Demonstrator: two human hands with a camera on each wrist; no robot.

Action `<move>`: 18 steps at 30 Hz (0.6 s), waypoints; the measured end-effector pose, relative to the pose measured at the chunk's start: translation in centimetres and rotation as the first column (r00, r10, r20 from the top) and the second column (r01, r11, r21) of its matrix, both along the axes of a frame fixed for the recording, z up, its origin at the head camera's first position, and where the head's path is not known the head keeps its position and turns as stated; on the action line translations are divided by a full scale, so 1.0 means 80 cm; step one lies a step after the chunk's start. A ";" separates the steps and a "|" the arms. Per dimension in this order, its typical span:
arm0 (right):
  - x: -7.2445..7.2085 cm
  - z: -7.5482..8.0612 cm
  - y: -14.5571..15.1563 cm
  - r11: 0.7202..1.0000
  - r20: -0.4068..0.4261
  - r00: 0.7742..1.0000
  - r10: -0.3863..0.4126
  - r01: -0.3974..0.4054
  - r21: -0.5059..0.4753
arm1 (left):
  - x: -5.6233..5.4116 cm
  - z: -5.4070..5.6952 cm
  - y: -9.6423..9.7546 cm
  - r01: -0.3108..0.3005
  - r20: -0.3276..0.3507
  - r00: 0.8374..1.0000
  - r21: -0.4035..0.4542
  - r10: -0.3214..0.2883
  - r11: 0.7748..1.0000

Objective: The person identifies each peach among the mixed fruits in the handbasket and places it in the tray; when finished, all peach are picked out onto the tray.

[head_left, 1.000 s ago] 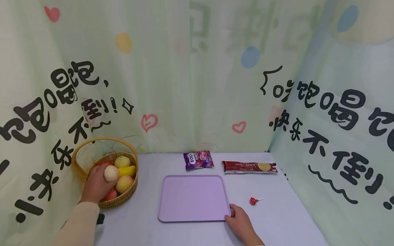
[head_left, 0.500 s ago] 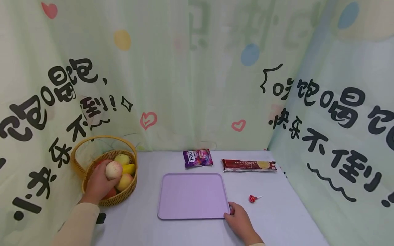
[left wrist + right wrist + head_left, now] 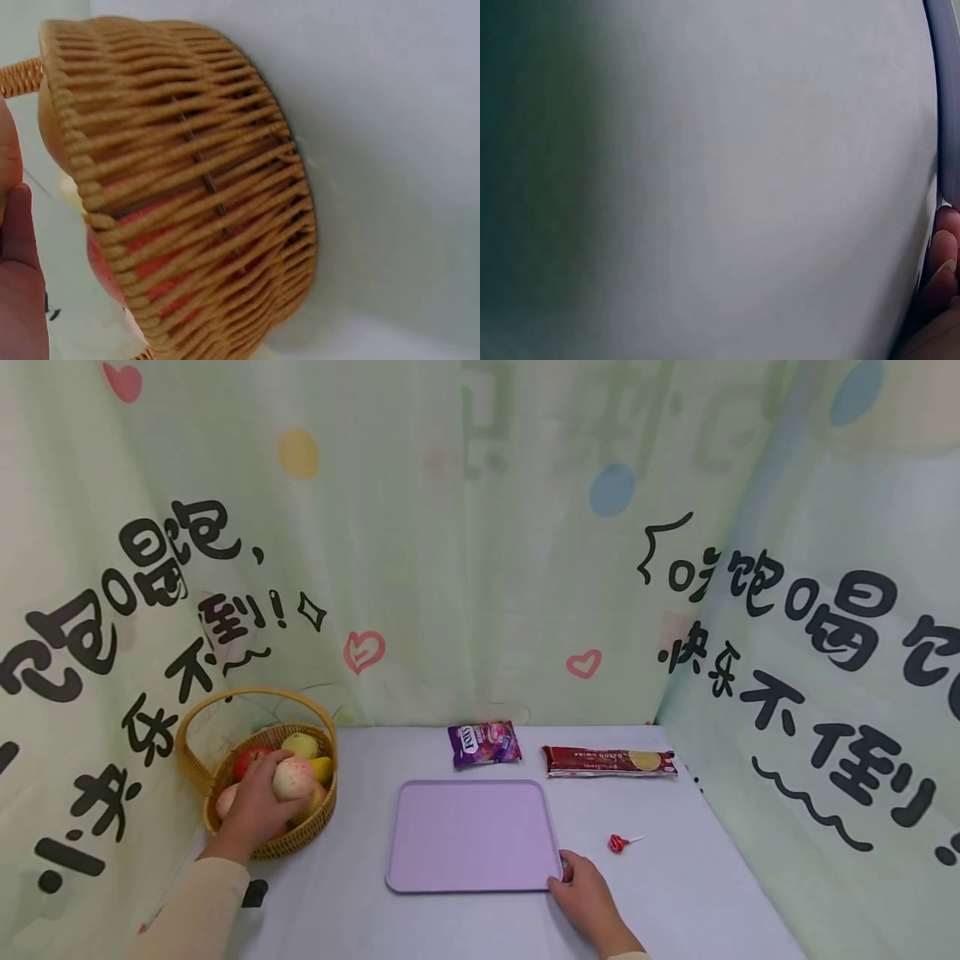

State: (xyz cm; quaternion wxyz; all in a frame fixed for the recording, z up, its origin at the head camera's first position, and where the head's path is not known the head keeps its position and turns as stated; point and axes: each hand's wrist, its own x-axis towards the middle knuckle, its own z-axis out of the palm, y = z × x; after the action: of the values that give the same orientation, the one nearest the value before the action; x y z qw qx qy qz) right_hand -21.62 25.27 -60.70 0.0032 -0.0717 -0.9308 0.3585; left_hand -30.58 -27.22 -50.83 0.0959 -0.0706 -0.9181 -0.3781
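In the head view my left hand [image 3: 258, 806] grips a pale pink-and-white peach [image 3: 293, 778] over the wicker basket [image 3: 306, 842]. Inside the basket are a red fruit [image 3: 250, 762], a yellow-green fruit [image 3: 300, 744], a yellow fruit [image 3: 322, 769] and others, partly covered by the hand. The left wrist view shows the basket's woven side [image 3: 180, 150], with the thumb [image 3: 19, 240] at the left edge. My right hand [image 3: 587, 893] holds the lilac tray [image 3: 472, 835] by its near right corner; in the right wrist view curled fingers [image 3: 943, 251] sit by the tray's edge [image 3: 949, 105].
Behind the tray lie a purple candy bag [image 3: 484, 744] and a long dark red biscuit pack [image 3: 609, 762]. A red lollipop [image 3: 618, 843] lies right of the tray. Printed curtains [image 3: 480, 568] stand at the back and both sides of the white table [image 3: 330, 910].
My left hand has moved a little to the right and up with the peach, uncovering the red fruit and a pinkish one at the basket's left. The right hand stays at the tray corner.
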 end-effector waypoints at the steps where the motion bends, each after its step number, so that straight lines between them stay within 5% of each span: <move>1: 0.000 0.000 0.000 1.000 0.005 1.000 -0.004 0.004 0.002 | 0.000 0.001 0.003 0.003 0.004 1.000 0.011 -0.003 1.000; 18: 0.005 0.010 -0.003 1.000 0.010 1.000 -0.003 0.003 0.002 | 0.010 0.007 0.032 -0.009 0.067 0.998 0.069 0.004 0.998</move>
State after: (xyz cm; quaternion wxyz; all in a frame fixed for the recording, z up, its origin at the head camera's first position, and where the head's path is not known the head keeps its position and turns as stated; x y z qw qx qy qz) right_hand -21.25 25.00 -59.91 -0.0011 -0.0749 -0.9309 0.3574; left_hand -29.78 -24.68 -50.24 0.0687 -0.0514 -0.9073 -0.4116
